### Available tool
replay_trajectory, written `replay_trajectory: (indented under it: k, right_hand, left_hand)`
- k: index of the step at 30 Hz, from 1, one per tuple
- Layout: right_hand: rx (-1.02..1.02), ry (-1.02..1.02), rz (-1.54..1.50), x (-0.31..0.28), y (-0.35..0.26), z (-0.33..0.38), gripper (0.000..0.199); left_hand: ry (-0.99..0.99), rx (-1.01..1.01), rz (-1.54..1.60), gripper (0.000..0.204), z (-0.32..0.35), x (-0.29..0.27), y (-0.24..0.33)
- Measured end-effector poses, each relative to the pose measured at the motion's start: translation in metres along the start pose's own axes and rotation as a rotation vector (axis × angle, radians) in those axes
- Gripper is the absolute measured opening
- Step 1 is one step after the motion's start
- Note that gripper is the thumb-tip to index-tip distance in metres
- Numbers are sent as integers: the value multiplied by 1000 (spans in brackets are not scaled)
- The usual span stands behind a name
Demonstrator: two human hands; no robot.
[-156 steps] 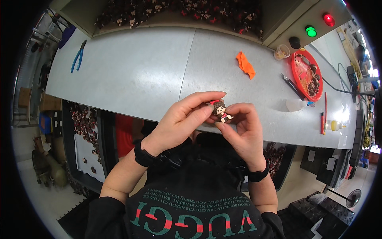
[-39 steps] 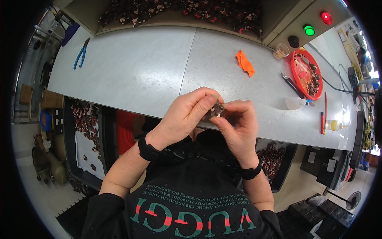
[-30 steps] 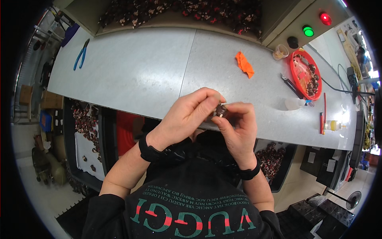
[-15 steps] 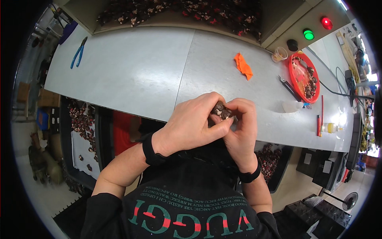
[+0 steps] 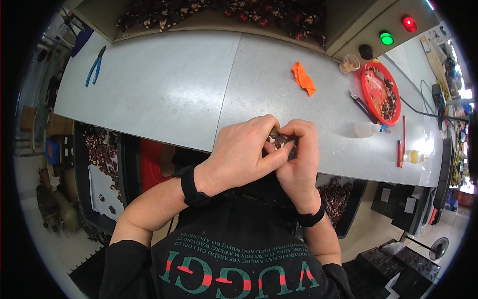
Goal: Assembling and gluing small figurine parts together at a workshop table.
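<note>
Both of my hands meet at the near edge of the grey worktable, closed around a small brown figurine. My left hand wraps over it from the left, thumb pressed along its underside. From the right, my right hand pinches it with curled fingers. Only a dark sliver of the figurine shows between the fingertips; the rest is hidden.
An orange scrap lies mid-table. A red tray of small parts, a small cup, a white bottle and a dark tool sit at the right. Blue pliers lie far left. Bins of brown figurines stand below the table.
The figurine, plainly visible five seconds ago, is now almost covered by my fingers. Both hands have closed tighter together and shifted slightly right along the table edge.
</note>
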State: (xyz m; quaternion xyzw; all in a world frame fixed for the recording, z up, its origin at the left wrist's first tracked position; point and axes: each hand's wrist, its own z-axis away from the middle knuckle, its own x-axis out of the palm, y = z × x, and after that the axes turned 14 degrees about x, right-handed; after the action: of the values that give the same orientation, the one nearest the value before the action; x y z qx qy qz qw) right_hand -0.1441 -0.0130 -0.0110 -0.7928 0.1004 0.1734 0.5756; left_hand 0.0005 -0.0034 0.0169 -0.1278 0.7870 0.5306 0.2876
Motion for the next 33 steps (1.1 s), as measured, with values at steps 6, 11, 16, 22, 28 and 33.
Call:
replay_trajectory:
  k: [6,11,16,22,28,33]
  right_hand:
    - [23,-21,-29,-2,-1,2,38]
    - [-34,36,-18,-5,-3,1,37]
    - [-37,-20,47,-25,-12,6,42]
    - [327,501,-1,-123,22,18,52]
    - [416,391,331,-150,53,-14,46]
    - [418,147,376,-141,43,-17,21]
  left_hand:
    - [35,20,-16,27,-1,4,3]
    - [117,-38,74,29,-3,6,16]
    - [8,-25,250,33,1,-6,9]
    - [-6,-84,650,41,10,-15,-1]
    - [19,-81,812,49,13,-12,-8]
    - [19,-4,721,47,17,-15,-12]
